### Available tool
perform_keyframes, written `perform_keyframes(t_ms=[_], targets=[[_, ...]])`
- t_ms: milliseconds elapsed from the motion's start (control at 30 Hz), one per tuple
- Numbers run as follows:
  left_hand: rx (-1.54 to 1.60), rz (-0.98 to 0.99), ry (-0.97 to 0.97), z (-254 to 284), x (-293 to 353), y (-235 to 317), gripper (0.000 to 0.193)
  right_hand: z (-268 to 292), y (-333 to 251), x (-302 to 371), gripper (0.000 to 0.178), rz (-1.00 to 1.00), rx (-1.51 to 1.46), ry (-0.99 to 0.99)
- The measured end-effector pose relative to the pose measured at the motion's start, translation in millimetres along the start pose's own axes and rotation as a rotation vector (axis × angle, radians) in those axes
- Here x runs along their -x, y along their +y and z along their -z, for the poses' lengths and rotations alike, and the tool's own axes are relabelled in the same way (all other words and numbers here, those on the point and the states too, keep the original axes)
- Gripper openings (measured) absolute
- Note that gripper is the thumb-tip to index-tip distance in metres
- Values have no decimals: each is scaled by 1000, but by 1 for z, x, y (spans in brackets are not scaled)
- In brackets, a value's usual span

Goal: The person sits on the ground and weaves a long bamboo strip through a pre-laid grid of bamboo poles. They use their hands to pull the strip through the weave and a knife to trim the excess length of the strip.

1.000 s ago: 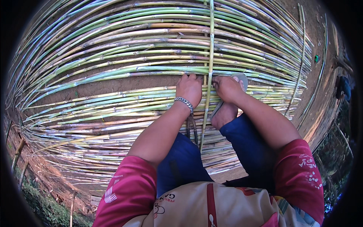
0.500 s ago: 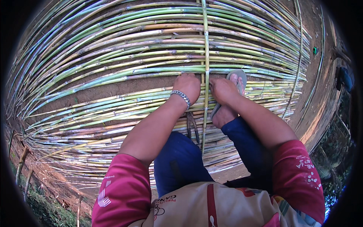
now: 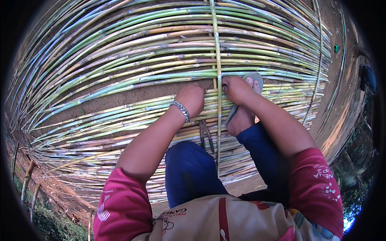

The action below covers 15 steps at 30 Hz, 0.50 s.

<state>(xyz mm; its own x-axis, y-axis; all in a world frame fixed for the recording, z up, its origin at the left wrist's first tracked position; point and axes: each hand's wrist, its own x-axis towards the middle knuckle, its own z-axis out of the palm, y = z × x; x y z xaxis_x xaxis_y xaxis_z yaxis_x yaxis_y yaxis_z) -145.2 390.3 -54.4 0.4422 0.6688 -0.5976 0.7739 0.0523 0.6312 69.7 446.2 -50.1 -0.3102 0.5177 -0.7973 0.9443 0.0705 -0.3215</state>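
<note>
Long green and yellow canes [image 3: 132, 82] lie side by side on the soil, crossed by one straight cane [image 3: 218, 60] running away from me. My right hand [image 3: 238, 90] is closed in a pinch against the right side of that crosswise cane; anything between its fingers is hidden. To the left of the crosswise cane, my left hand [image 3: 191, 100] is curled shut over the canes. Its fingertips are turned away, so what they grip cannot be made out. Dark-handled pliers [image 3: 206, 134] rest on the canes between my arms, just left of the crosswise cane.
My sandalled foot [image 3: 254, 84] stands on the canes beside my right hand. Another crosswise cane [image 3: 319, 60] lies at the right end of the layer. Upright sticks [image 3: 27, 180] stand at the lower left edge, and a small green object [image 3: 336, 48] lies at the right.
My left hand has drawn back to the left, away from the crosswise cane. My right hand stays close to that cane.
</note>
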Motion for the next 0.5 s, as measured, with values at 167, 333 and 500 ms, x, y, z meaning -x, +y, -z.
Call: perform_keyframes(t_ms=[167,333,500], targets=[[343,-55,122,1,11,8,23,-5,12,-4,32,28,-16,27],[445,-182,338,-29,-3,-29,24,5,2,-6,30,16,-35,-19],[195,-339,538,-44,-10,-29,16,3,4,-5,27,10,-17,-1]])
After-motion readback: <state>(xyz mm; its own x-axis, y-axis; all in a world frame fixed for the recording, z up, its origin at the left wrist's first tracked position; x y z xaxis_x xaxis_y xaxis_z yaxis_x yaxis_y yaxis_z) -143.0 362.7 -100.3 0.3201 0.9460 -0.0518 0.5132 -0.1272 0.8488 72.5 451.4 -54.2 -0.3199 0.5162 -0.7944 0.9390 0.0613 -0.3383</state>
